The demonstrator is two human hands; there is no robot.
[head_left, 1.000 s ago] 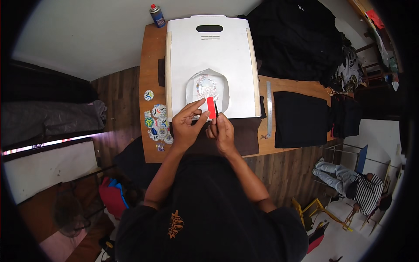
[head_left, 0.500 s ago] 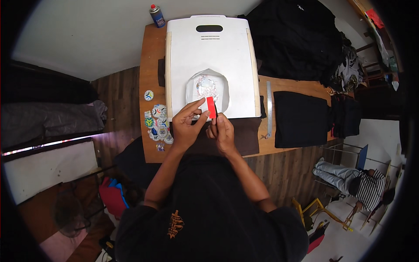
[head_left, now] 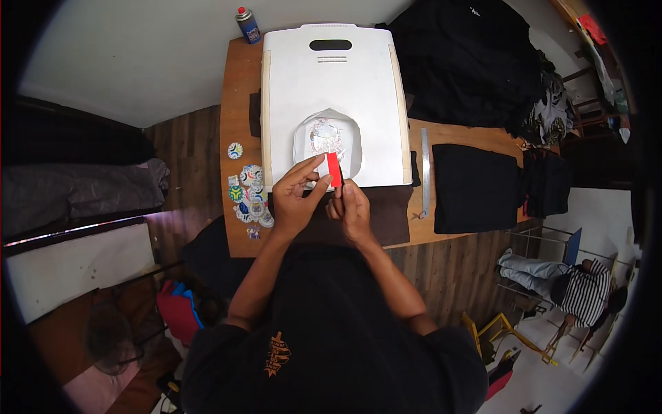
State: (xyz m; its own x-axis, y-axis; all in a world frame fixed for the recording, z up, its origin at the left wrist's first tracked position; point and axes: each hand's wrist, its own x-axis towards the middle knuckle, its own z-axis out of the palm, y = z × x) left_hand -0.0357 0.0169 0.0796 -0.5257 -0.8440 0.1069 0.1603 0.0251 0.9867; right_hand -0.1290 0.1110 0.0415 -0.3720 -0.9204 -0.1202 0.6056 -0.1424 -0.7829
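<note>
My left hand (head_left: 296,200) pinches a small red and white card (head_left: 333,168) between thumb and fingers. My right hand (head_left: 350,210) is closed round a slim black tool (head_left: 340,174) against the card's right edge; its full shape is hidden. Both hands are over the front of a white panel-topped case (head_left: 331,83). In its angular recess (head_left: 327,131) lie small pale paper scraps. Brown cloth (head_left: 386,214) lies under my wrists. Round printed stickers (head_left: 252,196) are piled beside my left hand.
Wooden table (head_left: 238,90) holds a spray can (head_left: 247,26), steel ruler (head_left: 425,169), folded black fabric (head_left: 476,186) and a large black garment heap (head_left: 462,62). A co-worker (head_left: 562,290) in stripes bends at a metal rack at right. A yellow frame (head_left: 496,334) stands below.
My hands and the card are almost still, with only slight shifts at the card. The co-worker at the right has shifted position, with arms and torso moving a little.
</note>
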